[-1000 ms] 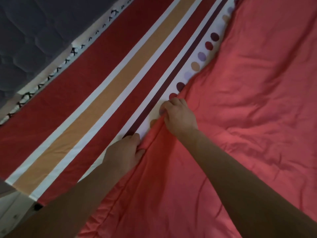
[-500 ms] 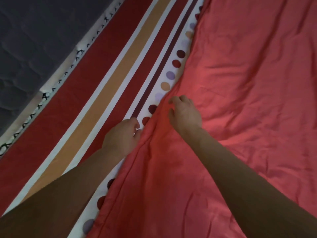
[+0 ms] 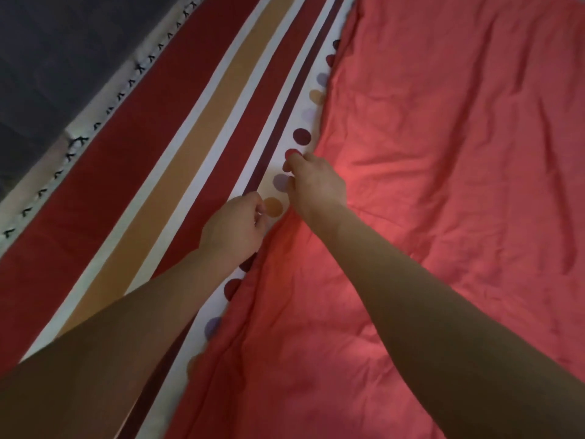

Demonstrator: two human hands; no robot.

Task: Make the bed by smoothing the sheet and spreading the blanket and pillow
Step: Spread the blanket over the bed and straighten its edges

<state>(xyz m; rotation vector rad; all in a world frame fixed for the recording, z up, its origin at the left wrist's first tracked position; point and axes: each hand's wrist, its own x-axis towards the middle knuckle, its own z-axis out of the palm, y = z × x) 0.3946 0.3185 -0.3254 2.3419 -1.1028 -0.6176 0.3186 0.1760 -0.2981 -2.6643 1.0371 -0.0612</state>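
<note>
A coral-red blanket (image 3: 443, 185) lies wrinkled over the right half of the bed. Its left edge runs diagonally across a striped sheet (image 3: 158, 160) with red, orange and white bands and a row of coloured dots. My right hand (image 3: 316, 188) is on that edge, with fingers and thumb curled round the blanket's hem. Just below and to the left, my left hand (image 3: 232, 231) has curled fingers pinching the same edge. Both forearms reach in from the bottom. No pillow is in view.
A dark grey quilted surface (image 3: 57, 68) fills the top left corner. A pale band with small black marks (image 3: 104, 112) runs between it and the sheet's far side.
Both hands stayed on the blanket's left edge. That edge has shifted right, so more of the sheet's dotted band shows. My right hand reached a little further along the edge.
</note>
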